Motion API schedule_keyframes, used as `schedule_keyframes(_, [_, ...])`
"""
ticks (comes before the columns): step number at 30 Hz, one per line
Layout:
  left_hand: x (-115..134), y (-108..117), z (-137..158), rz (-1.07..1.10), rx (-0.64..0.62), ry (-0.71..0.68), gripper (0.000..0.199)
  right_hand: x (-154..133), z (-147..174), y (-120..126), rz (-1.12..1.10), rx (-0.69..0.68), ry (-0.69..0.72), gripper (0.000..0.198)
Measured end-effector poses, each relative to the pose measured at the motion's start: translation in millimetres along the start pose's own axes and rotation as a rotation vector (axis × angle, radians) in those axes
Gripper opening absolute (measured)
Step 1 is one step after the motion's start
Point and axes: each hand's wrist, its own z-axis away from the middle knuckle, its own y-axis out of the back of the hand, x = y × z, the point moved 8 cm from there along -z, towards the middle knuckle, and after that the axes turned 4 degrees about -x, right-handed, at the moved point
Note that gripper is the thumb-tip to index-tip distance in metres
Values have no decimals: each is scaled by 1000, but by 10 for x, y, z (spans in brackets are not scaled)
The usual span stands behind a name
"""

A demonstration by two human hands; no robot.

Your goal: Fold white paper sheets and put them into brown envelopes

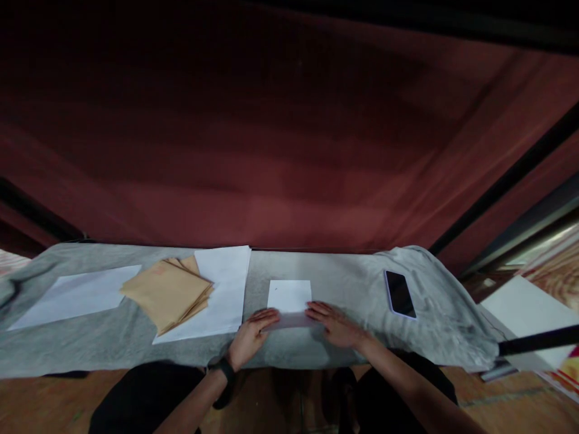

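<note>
A matt white paper sheet (289, 296) is pressed at its near edge by the bare left hand (249, 339) and right hand (337, 325). Beneath it, a soft, matt grey cloth (344, 277) is spread. Left of the sheet, matt brown paper envelopes (168, 292) are stacked; right of it, a glossy black phone (400, 293) is seen.

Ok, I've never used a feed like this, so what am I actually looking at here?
One picture, from a camera worn on the person's head, looking down at their own bare hands; no machine. The left hand, with a dark wristband, and the right hand press on the near edge of a small white sheet, which looks partly folded. It lies on a table under a grey cloth. To the left: a stack of tan envelopes on a larger white sheet, another white sheet beyond. A phone lies to the right.
</note>
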Motion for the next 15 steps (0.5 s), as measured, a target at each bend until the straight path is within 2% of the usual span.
schedule_keyframes(2, [19, -36, 35, -14, -26, -15, 69, -128, 128, -82, -16, -9, 12, 83])
schedule_keyframes(5, [82, -18, 108, -12, -129, -68, 75, -258, 137, -193, -16, -7, 11, 75])
schedule_keyframes(8, [124, 78, 99, 99, -277, -91, 71, -311, 68, -268, 24, -12, 5, 74])
schedule_keyframes(10, [163, 104, -32, 182, -356, -95, 62, -334, 38, -286, 49, -17, 20, 78])
schedule_keyframes(13, [205, 94, -471, 107, -197, -61, 49, -387, 17, -286, 67, -27, 77, 80])
schedule_keyframes(15, [257, -101, -783, -25, -150, -46, 49, -435, 8, -283, 69, -35, 123, 80])
